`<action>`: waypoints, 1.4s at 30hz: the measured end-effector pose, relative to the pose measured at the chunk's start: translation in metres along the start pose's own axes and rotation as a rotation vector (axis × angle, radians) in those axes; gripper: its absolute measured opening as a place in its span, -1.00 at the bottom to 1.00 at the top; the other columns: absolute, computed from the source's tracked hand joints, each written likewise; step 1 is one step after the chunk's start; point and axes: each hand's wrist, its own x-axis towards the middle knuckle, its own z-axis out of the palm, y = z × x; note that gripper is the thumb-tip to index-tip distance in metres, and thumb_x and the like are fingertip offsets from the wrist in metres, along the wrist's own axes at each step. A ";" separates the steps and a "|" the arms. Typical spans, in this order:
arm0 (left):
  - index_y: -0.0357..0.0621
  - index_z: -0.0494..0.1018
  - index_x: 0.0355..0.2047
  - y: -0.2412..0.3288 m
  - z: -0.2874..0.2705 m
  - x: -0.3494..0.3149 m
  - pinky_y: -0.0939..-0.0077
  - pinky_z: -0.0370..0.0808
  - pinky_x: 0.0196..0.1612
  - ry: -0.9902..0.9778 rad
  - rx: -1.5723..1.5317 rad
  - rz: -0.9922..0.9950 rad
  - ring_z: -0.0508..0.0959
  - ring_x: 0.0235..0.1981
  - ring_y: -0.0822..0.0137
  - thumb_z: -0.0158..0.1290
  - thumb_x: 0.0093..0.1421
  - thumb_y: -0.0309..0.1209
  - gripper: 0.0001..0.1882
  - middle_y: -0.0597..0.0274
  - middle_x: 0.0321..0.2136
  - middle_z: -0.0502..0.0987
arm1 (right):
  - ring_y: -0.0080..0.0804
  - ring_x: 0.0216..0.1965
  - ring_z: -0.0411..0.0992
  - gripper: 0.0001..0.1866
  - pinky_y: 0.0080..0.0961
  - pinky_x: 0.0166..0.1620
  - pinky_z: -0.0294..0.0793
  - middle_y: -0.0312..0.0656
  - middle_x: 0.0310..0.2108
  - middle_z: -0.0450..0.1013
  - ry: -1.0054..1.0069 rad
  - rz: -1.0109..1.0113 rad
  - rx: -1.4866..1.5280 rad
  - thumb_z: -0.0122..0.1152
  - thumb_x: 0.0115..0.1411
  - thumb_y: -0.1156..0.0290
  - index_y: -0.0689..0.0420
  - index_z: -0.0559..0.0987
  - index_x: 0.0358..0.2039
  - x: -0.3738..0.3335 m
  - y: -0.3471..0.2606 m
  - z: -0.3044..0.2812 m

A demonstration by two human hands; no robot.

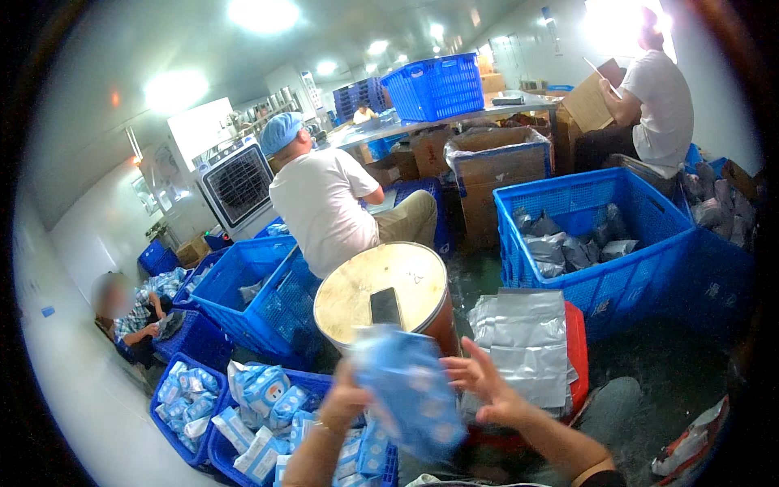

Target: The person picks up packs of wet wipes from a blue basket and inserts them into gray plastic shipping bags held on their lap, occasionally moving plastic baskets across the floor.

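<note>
My left hand [345,399] is closed on the left edge of a blue-and-white soft pack [412,391], which looks like a wipes pack and is smeared by motion. To the right of the pack, my right hand [492,388] is open with its fingers spread. Whether its fingertips touch the pack I cannot tell. Beyond that hand lies a stack of flat silver bags [519,333] on a red support [577,345]. Similar blue-and-white packs [272,398] fill a blue basket at my lower left.
A round drum [349,292] with a dark phone [386,308] on its lid stands ahead. A blue crate [600,288] at the right holds filled silver bags. Another blue crate [243,272] stands left. Co-workers sit ahead [324,203], far right [661,105] and far left [134,325].
</note>
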 end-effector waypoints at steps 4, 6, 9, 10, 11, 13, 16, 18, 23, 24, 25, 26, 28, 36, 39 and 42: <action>-0.25 -0.11 0.35 -0.027 0.111 0.071 0.24 0.02 0.33 -0.568 0.290 -0.238 0.07 0.32 0.13 0.18 0.13 -0.11 -0.04 -0.05 0.30 0.05 | -0.06 0.14 0.33 0.03 -0.04 0.15 0.38 0.01 0.18 0.28 0.280 0.009 0.233 0.43 -0.06 0.01 0.12 0.10 0.31 -0.086 0.011 -0.015; -0.14 -0.12 0.37 -0.063 0.110 0.102 0.23 -0.23 0.40 -0.611 0.988 0.104 -0.12 0.40 0.07 -0.02 0.23 -0.29 -0.23 -0.03 0.38 -0.11 | -0.06 0.13 0.34 -0.03 0.01 0.14 0.39 0.02 0.18 0.27 0.332 -0.129 0.392 0.35 -0.01 -0.06 0.11 0.14 0.30 -0.115 -0.002 -0.033; -0.19 0.15 0.28 -0.105 0.101 0.137 0.24 0.12 0.32 -0.424 0.841 -0.011 0.18 0.30 0.02 0.06 0.22 -0.37 -0.37 -0.08 0.27 0.20 | 0.08 0.18 0.27 -0.02 0.12 0.17 0.32 0.10 0.23 0.20 0.687 -0.309 0.544 0.23 -0.04 -0.18 0.16 0.18 0.28 -0.194 -0.001 -0.077; -0.12 0.13 0.30 -0.122 0.091 0.140 0.19 0.04 0.35 -0.481 1.039 0.094 0.11 0.34 0.04 0.06 0.24 -0.33 -0.36 -0.01 0.30 0.15 | 0.13 0.14 0.31 -0.02 0.13 0.16 0.33 0.11 0.21 0.22 0.837 -0.476 0.503 0.18 -0.02 -0.24 0.14 0.18 0.28 -0.187 -0.028 -0.070; -0.07 0.13 0.30 -0.138 0.087 0.141 0.13 -0.03 0.36 -0.590 1.103 0.153 0.07 0.36 0.06 0.07 0.23 -0.31 -0.35 0.03 0.32 0.13 | 0.14 0.16 0.28 -0.13 0.09 0.16 0.34 0.17 0.24 0.15 0.822 -0.576 0.407 0.15 0.12 -0.20 0.12 0.21 0.27 -0.189 -0.059 -0.069; 0.09 0.15 0.31 -0.172 0.095 0.143 -0.08 -0.13 0.36 -0.790 1.189 0.198 -0.02 0.39 0.07 0.05 0.23 -0.12 -0.34 0.17 0.34 0.09 | 0.23 0.19 0.20 -0.18 0.14 0.23 0.20 0.23 0.24 0.11 0.610 -0.591 0.595 0.19 0.17 -0.03 0.14 0.15 0.29 -0.201 -0.100 -0.069; 0.15 0.15 0.31 -0.210 0.102 0.129 -0.07 -0.09 0.34 -0.696 1.501 0.329 0.03 0.36 0.01 -0.07 0.25 0.05 -0.34 0.14 0.34 0.10 | 0.11 0.13 0.24 -0.22 0.06 0.18 0.25 0.19 0.22 0.15 0.536 -0.600 0.647 0.23 0.17 0.11 0.16 0.15 0.29 -0.234 -0.112 -0.092; 0.08 0.19 0.29 -0.221 0.104 0.121 -0.16 -0.08 0.30 -0.496 1.609 0.318 0.08 0.33 -0.07 -0.09 0.24 0.08 -0.33 0.06 0.32 0.12 | 0.00 0.10 0.27 -0.22 -0.04 0.17 0.28 0.12 0.19 0.20 0.818 -0.700 0.458 0.22 0.15 0.03 0.14 0.18 0.27 -0.235 -0.103 -0.100; -0.06 0.30 0.18 -0.215 0.107 0.106 -0.20 0.03 0.23 -0.140 1.820 0.237 0.18 0.26 -0.09 0.00 0.20 0.01 -0.37 -0.04 0.20 0.25 | -0.24 0.09 0.34 -0.26 -0.23 0.17 0.33 -0.08 0.09 0.34 1.467 -0.353 0.012 0.11 0.12 -0.07 0.17 0.30 0.18 -0.214 -0.091 -0.094; -0.09 0.38 0.10 -0.209 0.114 0.106 -0.09 0.18 0.19 -0.057 1.850 0.358 0.28 0.19 -0.07 0.07 0.17 -0.04 -0.43 -0.05 0.12 0.35 | -0.19 0.05 0.37 -0.25 -0.26 0.12 0.39 -0.04 0.06 0.36 1.320 -0.278 0.064 0.29 -0.04 0.09 0.21 0.34 0.13 -0.198 -0.095 -0.084; -0.11 0.40 0.01 -0.197 0.119 0.105 0.00 0.26 0.11 -0.172 1.649 0.253 0.34 0.10 -0.05 0.10 0.11 -0.12 -0.50 -0.02 0.02 0.39 | -0.19 0.04 0.37 -0.20 -0.27 0.12 0.38 -0.05 0.07 0.35 1.248 -0.135 -0.023 0.34 -0.08 0.15 0.20 0.31 0.17 -0.190 -0.098 -0.085; -0.13 0.43 -0.09 -0.183 0.126 0.105 0.08 0.34 0.03 -0.280 1.441 0.153 0.40 0.01 -0.02 0.14 0.06 -0.19 -0.56 0.01 -0.08 0.43 | -0.19 0.04 0.37 -0.14 -0.28 0.12 0.37 -0.06 0.07 0.35 1.172 0.006 -0.109 0.39 -0.13 0.22 0.20 0.29 0.20 -0.182 -0.101 -0.087; -0.17 0.44 -0.27 -0.179 0.131 0.104 0.18 0.43 -0.13 -0.361 1.277 0.150 0.46 -0.16 0.01 0.17 -0.04 -0.32 -0.67 0.05 -0.26 0.45 | -0.18 0.05 0.37 0.03 -0.28 0.13 0.36 -0.08 0.11 0.32 0.940 -0.023 -0.620 0.48 -0.24 0.31 0.13 0.20 0.29 -0.147 -0.110 -0.089; -0.27 0.42 -0.47 -0.192 0.111 0.107 0.24 0.47 -0.30 -0.154 1.198 0.251 0.53 -0.36 0.02 0.06 -0.04 -0.55 -0.91 0.01 -0.42 0.48 | -0.03 -0.02 0.41 0.01 -0.25 0.05 0.40 0.00 -0.03 0.37 0.422 -0.042 -1.403 0.52 -0.37 0.31 -0.08 0.35 0.24 -0.060 -0.121 -0.077; -0.29 0.47 -0.47 -0.190 0.104 0.115 0.33 0.46 -0.41 0.107 0.915 0.132 0.55 -0.50 0.09 0.12 0.03 -0.53 -0.93 0.06 -0.46 0.52 | 0.02 -0.15 0.43 -0.07 -0.16 -0.08 0.43 0.05 -0.10 0.39 0.108 0.014 -1.586 0.48 -0.38 0.23 -0.17 0.42 0.17 -0.052 -0.103 -0.086; -0.29 0.47 -0.46 -0.175 0.115 0.118 0.36 0.46 -0.39 0.018 0.813 0.283 0.54 -0.47 0.09 0.14 0.04 -0.52 -0.91 0.08 -0.46 0.51 | 0.01 -0.20 0.44 -0.07 -0.16 -0.12 0.44 0.03 -0.17 0.40 -0.037 0.158 -1.747 0.48 -0.37 0.16 -0.28 0.40 0.17 -0.061 -0.078 -0.092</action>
